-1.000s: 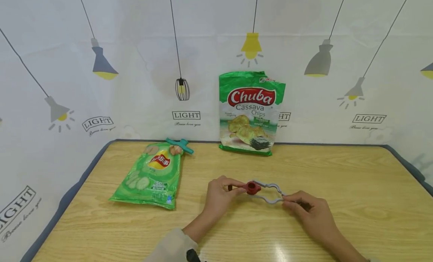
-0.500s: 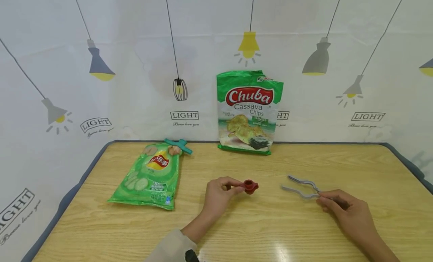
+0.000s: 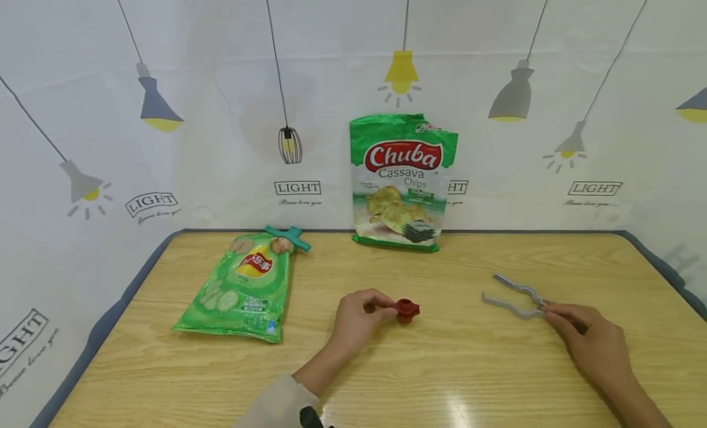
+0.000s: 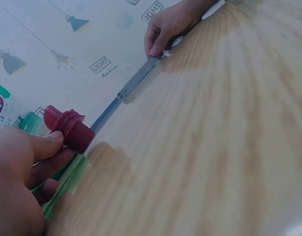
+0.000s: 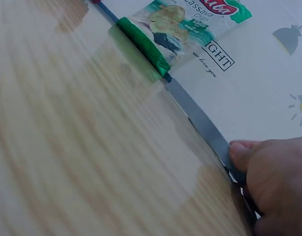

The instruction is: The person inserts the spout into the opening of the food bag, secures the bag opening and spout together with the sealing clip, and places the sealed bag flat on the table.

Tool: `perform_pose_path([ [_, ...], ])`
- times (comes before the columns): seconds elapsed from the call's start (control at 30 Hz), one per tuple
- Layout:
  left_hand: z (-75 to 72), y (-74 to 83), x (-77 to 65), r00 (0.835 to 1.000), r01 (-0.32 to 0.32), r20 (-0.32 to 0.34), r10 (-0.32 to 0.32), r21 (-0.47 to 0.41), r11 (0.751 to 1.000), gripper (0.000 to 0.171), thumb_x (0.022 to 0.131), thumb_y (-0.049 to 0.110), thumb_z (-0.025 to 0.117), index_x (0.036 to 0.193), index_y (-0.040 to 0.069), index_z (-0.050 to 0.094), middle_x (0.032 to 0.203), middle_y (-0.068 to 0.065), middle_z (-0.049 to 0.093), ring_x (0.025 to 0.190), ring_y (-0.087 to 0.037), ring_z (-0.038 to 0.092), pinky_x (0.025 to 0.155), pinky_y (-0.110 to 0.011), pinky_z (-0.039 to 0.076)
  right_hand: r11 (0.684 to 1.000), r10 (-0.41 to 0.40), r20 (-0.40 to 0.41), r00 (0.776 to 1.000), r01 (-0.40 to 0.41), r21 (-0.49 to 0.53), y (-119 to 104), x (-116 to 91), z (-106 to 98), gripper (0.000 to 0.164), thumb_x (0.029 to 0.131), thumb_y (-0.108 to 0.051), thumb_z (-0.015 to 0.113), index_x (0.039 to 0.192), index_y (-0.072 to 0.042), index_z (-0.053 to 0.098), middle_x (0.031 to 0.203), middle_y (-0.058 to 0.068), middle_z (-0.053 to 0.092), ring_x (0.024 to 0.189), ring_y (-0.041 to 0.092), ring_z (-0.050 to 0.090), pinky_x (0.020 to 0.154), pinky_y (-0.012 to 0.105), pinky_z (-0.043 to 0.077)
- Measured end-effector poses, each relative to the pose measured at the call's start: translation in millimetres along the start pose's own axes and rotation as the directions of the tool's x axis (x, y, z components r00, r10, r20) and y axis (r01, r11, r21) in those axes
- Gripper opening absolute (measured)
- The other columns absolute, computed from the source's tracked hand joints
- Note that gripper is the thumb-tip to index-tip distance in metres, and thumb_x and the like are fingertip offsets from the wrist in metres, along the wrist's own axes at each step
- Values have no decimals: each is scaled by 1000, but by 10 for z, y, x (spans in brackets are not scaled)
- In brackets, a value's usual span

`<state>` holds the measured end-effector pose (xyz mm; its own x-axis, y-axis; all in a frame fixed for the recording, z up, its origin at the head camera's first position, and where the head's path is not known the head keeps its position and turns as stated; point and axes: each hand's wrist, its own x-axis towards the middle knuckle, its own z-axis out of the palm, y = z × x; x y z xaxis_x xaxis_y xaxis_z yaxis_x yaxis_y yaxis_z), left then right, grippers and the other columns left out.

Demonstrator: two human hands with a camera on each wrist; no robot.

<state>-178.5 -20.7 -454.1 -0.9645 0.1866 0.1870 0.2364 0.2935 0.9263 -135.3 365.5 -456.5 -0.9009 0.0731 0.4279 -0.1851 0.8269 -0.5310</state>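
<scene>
In the head view my left hand (image 3: 356,320) pinches a small red hollow plastic cap (image 3: 407,311) between thumb and fingertips, low over the table. The left wrist view shows the red cap (image 4: 70,129) tipped sideways, with a cylindrical end and a ridged collar. To the right, my right hand (image 3: 599,348) pinches one end of a grey bag clip (image 3: 505,304). Its two thin arms, each with a curved bend, spread apart and point left. Seen edge-on in the right wrist view, the clip (image 5: 197,117) runs away from the thumb and fingers. A gap separates clip and cap.
A green Lay's chip bag (image 3: 237,293) lies on the table (image 3: 442,366) at left, a teal clip (image 3: 293,236) across its top. Behind the hands, a Chuba cassava chips bag (image 3: 403,182) leans upright against the lamp-printed backdrop (image 3: 232,108).
The right hand has drawn the grey clip off to the right, away from the red cap it surrounded. The left hand keeps its place, and the cap has tilted in its fingers.
</scene>
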Motion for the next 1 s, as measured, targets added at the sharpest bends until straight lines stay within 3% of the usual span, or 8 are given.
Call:
perform_pose_path([
  [0.1, -3, -21, 6, 1000, 14, 10, -14, 29, 999, 5, 81, 17, 78, 83, 14, 74, 73, 8, 66, 66, -8, 55, 60, -23, 44, 1000, -1, 22, 1000, 1, -2, -23, 16, 8, 16, 88, -19, 71, 103, -13, 75, 102, 11, 65, 77, -18, 49, 60, 10, 41],
  [0.2, -4, -33, 15, 999, 40, 11, -41, 33, 999, 6, 82, 17, 77, 84, 12, 74, 76, 7, 66, 70, -8, 57, 63, -24, 46, 1000, -4, -8, 1000, 4, 27, -41, 24, 22, 16, 89, -16, 70, 104, -10, 74, 99, 12, 66, 73, -16, 52, 58, 11, 43],
  [0.37, 4, -18, 47, 997, 60, 37, -62, 52, 997, 12, 88, 24, 71, 86, 13, 74, 79, 7, 66, 72, -9, 57, 64, -26, 47, 996, -23, -121, 992, 34, 88, -43, 41, 48, 14, 87, -5, 70, 100, -7, 74, 95, -11, 65, 70, -18, 54, 58, 8, 44],
  [0.47, 20, -3, 69, 998, 40, 53, -46, 116, 992, 16, 90, 28, 69, 85, 15, 75, 78, 9, 66, 70, -8, 57, 64, -27, 46, 993, -45, -167, 985, 63, 104, -50, 52, 56, 14, 85, 0, 71, 98, -6, 74, 96, -26, 58, 72, -20, 53, 59, 6, 44],
  [0.6, 48, 23, 95, 998, -4, 65, -11, 219, 976, 15, 89, 29, 69, 83, 17, 76, 75, 12, 67, 71, -5, 57, 75, -32, 43, 988, -50, -217, 975, 79, 130, -111, 50, 70, 16, 83, 4, 72, 96, -4, 74, 95, -27, 58, 78, -18, 53, 62, 5, 43],
  [0.73, 61, 54, 124, 995, -34, 96, 8, 265, 964, 14, 89, 30, 69, 82, 20, 76, 71, 15, 65, 67, -4, 55, 78, -38, 32, 969, 17, -186, 982, 31, 247, -241, 22, 105, 14, 88, 0, 67, 101, -1, 71, 95, -20, 65, 80, -10, 59, 64, 8, 45],
  [0.87, 30, 45, 135, 991, -8, 136, -18, 190, 982, 16, 90, 31, 67, 86, 18, 75, 71, 12, 64, 64, -6, 54, 73, -33, 39, 927, 50, -100, 994, -8, 375, -412, -19, 183, 18, 94, -3, 60, 110, 1, 67, 102, -4, 69, 91, 0, 63, 72, 11, 48],
  [1.0, -78, -12, 117, 990, 50, 127, -53, 29, 998, 19, 93, 29, 65, 90, 12, 73, 73, 0, 65, 64, -14, 56, 57, -28, 46, 900, -17, -34, 999, 30, 435, -567, -66, 290, 23, 94, -1, 59, 117, 0, 64, 108, 8, 67, 92, 9, 64, 73, 16, 50],
])
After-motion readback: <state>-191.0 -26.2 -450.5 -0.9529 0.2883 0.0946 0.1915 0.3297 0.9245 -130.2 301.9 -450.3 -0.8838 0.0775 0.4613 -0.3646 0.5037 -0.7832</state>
